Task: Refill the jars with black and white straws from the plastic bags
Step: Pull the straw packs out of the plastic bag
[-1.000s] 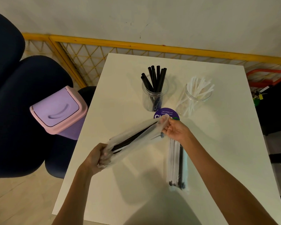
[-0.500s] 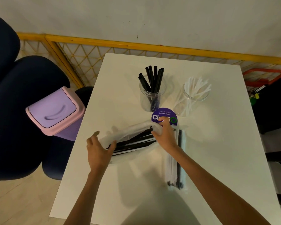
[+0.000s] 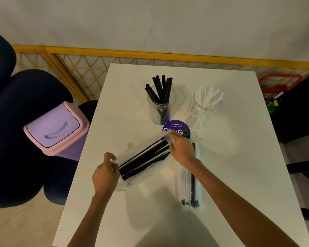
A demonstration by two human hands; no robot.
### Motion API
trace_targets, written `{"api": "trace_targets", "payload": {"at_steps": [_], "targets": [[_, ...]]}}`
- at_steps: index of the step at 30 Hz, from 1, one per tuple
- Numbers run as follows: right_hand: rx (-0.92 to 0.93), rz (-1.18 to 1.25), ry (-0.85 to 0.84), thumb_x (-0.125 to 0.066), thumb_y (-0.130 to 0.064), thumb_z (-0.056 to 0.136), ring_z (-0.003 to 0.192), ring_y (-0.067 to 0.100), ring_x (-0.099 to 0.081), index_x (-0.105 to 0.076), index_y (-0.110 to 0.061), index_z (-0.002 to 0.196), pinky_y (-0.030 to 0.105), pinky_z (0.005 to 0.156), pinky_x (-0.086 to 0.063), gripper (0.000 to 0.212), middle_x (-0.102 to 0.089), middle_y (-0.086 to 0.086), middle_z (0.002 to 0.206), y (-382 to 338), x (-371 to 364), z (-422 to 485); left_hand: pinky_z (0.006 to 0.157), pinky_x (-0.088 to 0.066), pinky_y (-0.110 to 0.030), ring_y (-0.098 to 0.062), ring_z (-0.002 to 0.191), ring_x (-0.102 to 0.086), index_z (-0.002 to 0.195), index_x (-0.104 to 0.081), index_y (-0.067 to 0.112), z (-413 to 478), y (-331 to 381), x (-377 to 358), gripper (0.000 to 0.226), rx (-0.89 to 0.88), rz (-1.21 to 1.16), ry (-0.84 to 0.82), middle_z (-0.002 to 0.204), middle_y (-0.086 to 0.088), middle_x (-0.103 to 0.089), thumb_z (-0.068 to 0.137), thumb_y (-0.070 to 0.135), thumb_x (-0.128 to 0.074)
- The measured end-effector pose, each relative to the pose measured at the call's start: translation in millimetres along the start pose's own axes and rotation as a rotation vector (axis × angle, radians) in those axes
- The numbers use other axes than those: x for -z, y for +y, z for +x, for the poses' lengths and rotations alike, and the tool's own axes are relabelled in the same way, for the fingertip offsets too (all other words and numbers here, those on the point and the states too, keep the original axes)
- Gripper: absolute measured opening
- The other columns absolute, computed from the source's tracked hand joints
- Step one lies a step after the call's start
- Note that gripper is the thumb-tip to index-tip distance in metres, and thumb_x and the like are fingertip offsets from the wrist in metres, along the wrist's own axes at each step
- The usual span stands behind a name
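Observation:
A clear plastic bag (image 3: 143,158) of black and white straws lies slanted in the middle of the white table (image 3: 239,157). My left hand (image 3: 106,173) grips its lower left end. My right hand (image 3: 181,150) pinches its upper right end, the open mouth. A second bag of straws (image 3: 189,189) lies lengthwise under my right forearm. Two clear jars stand at the back: the left jar (image 3: 161,107) holds black straws, the right jar (image 3: 205,107) holds white straws.
A round purple sticker (image 3: 177,130) sits on the table in front of the jars. A lilac bin with a pink swing lid (image 3: 55,128) stands left of the table, beside a dark chair (image 3: 16,131). A yellow mesh fence (image 3: 132,57) runs behind.
The bag was held up in the air; it has come down onto the table. My left hand let go briefly and has now closed on the bag's lower end again.

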State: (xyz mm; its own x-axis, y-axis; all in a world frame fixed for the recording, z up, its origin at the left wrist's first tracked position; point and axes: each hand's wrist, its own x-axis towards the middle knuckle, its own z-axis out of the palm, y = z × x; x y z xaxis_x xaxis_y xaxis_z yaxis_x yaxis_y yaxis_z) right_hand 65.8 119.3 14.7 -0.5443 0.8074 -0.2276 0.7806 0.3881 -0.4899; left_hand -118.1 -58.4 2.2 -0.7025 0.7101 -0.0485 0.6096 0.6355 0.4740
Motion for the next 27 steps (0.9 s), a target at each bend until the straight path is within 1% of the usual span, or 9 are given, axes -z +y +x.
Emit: {"api": "trace_targets", "payload": {"at_steps": [2,4,6,9,11,13,16,19,27], "targets": [[0.0,-0.051,-0.044,-0.057,-0.027,0.091,0.128,0.027,-0.045,-0.029,-0.021,0.146,0.041,0.097,-0.049,0.062,-0.04,0.007,0.146,-1.8,-5.3,-2.4,0.058,-0.044,-0.036,-0.032,0.069,-0.059,0.104,-0.052,0.006,-3.6,9.7,-1.6,0.03,0.06,0.007,0.031,0.078,-0.013,-0.06,0.078,-0.009,-0.051],[0.002,-0.082,-0.065,-0.057,-0.027,0.091,0.127,0.026,-0.045,-0.023,-0.025,0.148,0.038,0.096,-0.05,0.066,-0.038,0.006,0.146,-1.9,-6.2,-3.2,0.074,-0.045,-0.042,-0.031,0.092,-0.055,0.106,-0.056,0.006,-4.5,23.2,-0.2,0.042,-0.026,-0.03,0.127,0.105,-0.013,-0.057,0.069,-0.015,-0.054],[0.021,-0.07,-0.064,-0.055,-0.021,0.092,0.127,0.023,-0.045,-0.024,-0.024,0.148,0.033,0.095,-0.047,0.064,-0.039,0.005,0.145,-2.8,-3.3,-2.9,0.07,-0.047,-0.036,-0.026,0.09,-0.054,0.1,-0.06,0.006,-4.5,41.3,0.1,0.039,-0.213,-0.144,0.144,0.105,-0.01,-0.057,0.069,-0.015,-0.054],[0.024,-0.04,-0.072,-0.057,-0.013,0.091,0.129,0.023,-0.043,-0.023,-0.017,0.148,0.034,0.1,-0.045,0.066,-0.041,0.006,0.144,-4.5,1.6,-0.1,0.059,-0.041,-0.014,-0.015,0.07,-0.056,0.094,-0.066,0.005,0.1,66.7,-10.6,0.024,-0.437,-0.213,-0.06,0.094,-0.008,-0.063,0.078,-0.006,-0.053],[0.014,-0.03,-0.078,-0.058,-0.011,0.09,0.129,0.024,-0.043,-0.022,-0.014,0.148,0.035,0.102,-0.045,0.069,-0.042,0.007,0.144,-5.5,4.8,0.5,0.062,-0.041,-0.01,-0.015,0.07,-0.057,0.105,-0.065,0.005,6.9,73.1,-27.0,0.022,-0.43,-0.162,-0.206,0.103,-0.01,-0.064,0.085,0.0,-0.055],[0.022,-0.042,-0.092,-0.059,-0.012,0.09,0.131,0.024,-0.042,-0.021,-0.013,0.148,0.035,0.104,-0.042,0.07,-0.042,0.008,0.144,-5.1,6.9,0.6,0.079,-0.048,-0.023,-0.024,0.096,-0.06,0.121,-0.056,0.006,15.8,73.8,-44.1,0.032,-0.348,-0.062,-0.307,0.12,-0.01,-0.057,0.091,0.013,-0.054],[0.044,-0.047,-0.114,-0.06,-0.011,0.09,0.132,0.023,-0.041,-0.021,-0.012,0.148,0.033,0.105,-0.039,0.071,-0.04,0.007,0.146,-4.8,7.1,1.1,0.099,-0.039,-0.034,-0.027,0.123,-0.043,0.138,-0.038,0.008,28.9,71.1,-58.6,0.057,-0.305,0.136,-0.391,0.136,-0.011,-0.042,0.09,0.035,-0.054],[0.044,-0.022,-0.116,-0.06,-0.006,0.088,0.132,0.022,-0.041,-0.022,-0.014,0.148,0.033,0.106,-0.04,0.072,-0.038,0.004,0.148,-4.6,5.9,5.0,0.098,-0.039,-0.033,-0.025,0.124,-0.041,0.141,-0.029,0.012,36.7,72.5,-62.1,0.064,-0.275,0.256,-0.456,0.138,-0.009,-0.039,0.09,0.045,-0.051],[0.046,0.057,-0.131,-0.056,0.0,0.087,0.133,0.022,-0.04,-0.024,-0.015,0.148,0.031,0.106,-0.037,0.07,-0.037,0.002,0.149,-6.0,10.6,9.4,0.085,-0.044,-0.031,-0.024,0.107,-0.049,0.121,-0.045,0.01,27.7,71.2,-68.8,0.036,-0.182,0.185,-0.505,0.117,-0.008,-0.048,0.091,0.029,-0.052]]}}
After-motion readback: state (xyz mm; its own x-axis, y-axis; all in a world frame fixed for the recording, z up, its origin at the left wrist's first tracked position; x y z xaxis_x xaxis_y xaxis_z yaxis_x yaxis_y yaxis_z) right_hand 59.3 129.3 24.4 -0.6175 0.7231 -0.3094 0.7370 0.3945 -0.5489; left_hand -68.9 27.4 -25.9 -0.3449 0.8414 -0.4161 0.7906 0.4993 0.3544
